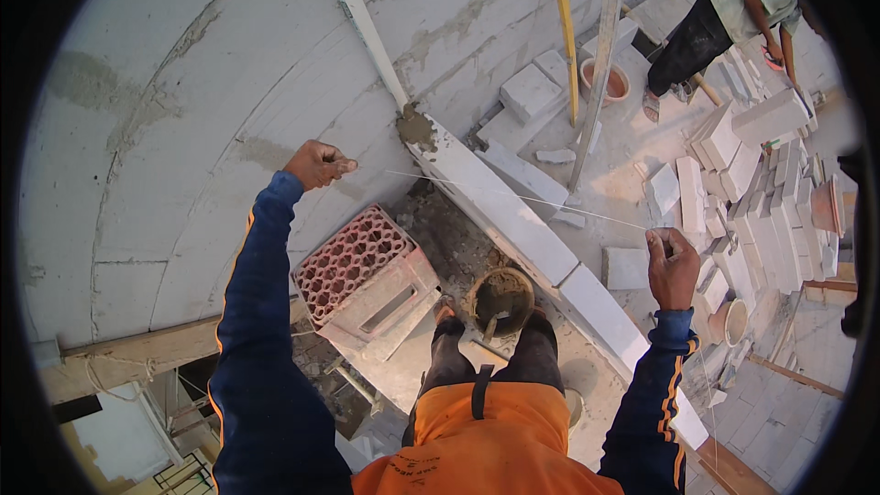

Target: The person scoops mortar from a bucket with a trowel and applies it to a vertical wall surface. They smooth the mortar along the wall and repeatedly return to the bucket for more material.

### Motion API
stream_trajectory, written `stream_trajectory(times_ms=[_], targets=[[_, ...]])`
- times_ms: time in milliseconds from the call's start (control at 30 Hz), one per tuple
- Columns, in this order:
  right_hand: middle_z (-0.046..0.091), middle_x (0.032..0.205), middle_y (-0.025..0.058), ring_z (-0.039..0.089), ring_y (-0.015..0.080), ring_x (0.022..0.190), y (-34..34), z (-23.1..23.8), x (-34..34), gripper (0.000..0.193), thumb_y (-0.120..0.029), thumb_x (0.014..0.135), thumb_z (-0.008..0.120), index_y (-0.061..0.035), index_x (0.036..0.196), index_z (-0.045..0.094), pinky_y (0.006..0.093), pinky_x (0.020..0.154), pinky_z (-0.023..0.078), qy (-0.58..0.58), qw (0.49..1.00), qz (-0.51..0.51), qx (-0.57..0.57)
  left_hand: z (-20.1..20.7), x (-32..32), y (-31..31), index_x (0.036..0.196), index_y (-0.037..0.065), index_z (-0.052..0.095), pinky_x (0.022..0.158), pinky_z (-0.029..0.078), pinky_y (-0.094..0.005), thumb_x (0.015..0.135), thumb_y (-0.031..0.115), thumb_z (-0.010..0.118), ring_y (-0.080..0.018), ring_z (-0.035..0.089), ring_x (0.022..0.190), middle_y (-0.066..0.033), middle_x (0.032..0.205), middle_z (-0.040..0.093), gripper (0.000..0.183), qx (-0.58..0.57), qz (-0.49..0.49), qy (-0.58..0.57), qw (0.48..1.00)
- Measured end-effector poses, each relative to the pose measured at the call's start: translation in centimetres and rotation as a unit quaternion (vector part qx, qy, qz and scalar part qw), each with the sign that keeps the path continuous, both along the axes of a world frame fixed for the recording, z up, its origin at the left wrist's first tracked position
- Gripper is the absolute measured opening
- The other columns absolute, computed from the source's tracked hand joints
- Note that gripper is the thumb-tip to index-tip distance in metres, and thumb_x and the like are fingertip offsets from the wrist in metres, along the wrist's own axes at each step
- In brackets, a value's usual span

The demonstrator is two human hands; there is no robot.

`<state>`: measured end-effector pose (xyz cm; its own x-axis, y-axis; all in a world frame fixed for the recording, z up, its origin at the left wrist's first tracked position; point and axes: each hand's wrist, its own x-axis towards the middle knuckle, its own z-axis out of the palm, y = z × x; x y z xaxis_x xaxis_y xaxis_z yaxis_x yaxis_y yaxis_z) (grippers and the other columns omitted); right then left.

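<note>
A thin white string (513, 192) runs taut between my two hands, above a low row of white blocks (513, 211). My left hand (320, 165) pinches its left end in front of the grey block wall (211, 128). Out to the right, my right hand (673, 266) is closed on the string too, and more of it hangs down past my sleeve. A lump of wet mortar (417, 128) sits where the block row meets the wall, at the foot of a long pale straightedge (362, 23).
By my feet stand a bucket of mortar (501, 301) and an upturned pinkish plastic crate (367, 280). Beyond the row lie stacked white blocks (770, 211), a yellow level (563, 37) and a reddish bucket (607, 81). Another person (733, 27) bends over blocks at the far right.
</note>
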<state>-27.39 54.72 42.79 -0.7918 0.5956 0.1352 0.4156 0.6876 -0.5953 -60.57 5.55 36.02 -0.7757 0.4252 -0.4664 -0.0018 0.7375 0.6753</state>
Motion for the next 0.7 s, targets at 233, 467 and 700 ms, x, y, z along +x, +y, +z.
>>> stream_trajectory(times_ms=[233,467,700], targets=[[0.066,0.072,0.0147,0.062,0.0308,0.06,-3.5,-5.8,-1.4,0.017,-0.022,0.084,0.069,-0.0048,0.084,0.07,0.0386,0.059,0.049,0.009,0.997,-0.072,0.03,0.8,-1.2,-2.9,0.092,0.005,0.066,0.059,0.044,-0.0222,0.083,0.015,0.075,-0.0053,0.051,0.065,0.0014,0.077,0.061,0.016,0.119,-0.141,-0.145,0.972],[0.067,0.086,0.0107,0.061,0.032,0.093,-7.6,-9.7,0.5,0.014,-0.019,0.077,0.073,-0.0083,0.087,0.072,0.0415,0.081,0.048,0.047,0.993,-0.088,0.061,2.8,-2.9,-7.3,0.109,0.007,0.059,0.06,0.042,-0.0211,0.087,0.015,0.071,-0.0071,0.05,0.068,-0.0015,0.096,0.058,0.026,0.253,-0.018,-0.13,0.959],[0.057,0.082,0.0052,0.057,0.0234,0.083,-22.1,-5.9,13.2,0.017,-0.008,0.066,0.076,-0.0057,0.081,0.068,0.0378,0.08,0.048,0.238,0.968,0.014,-0.075,4.2,-6.2,-6.3,0.109,0.007,0.056,0.064,0.042,-0.0204,0.09,0.009,0.067,-0.0069,0.051,0.075,-0.002,0.102,0.058,0.022,0.069,-0.042,0.196,0.977]])
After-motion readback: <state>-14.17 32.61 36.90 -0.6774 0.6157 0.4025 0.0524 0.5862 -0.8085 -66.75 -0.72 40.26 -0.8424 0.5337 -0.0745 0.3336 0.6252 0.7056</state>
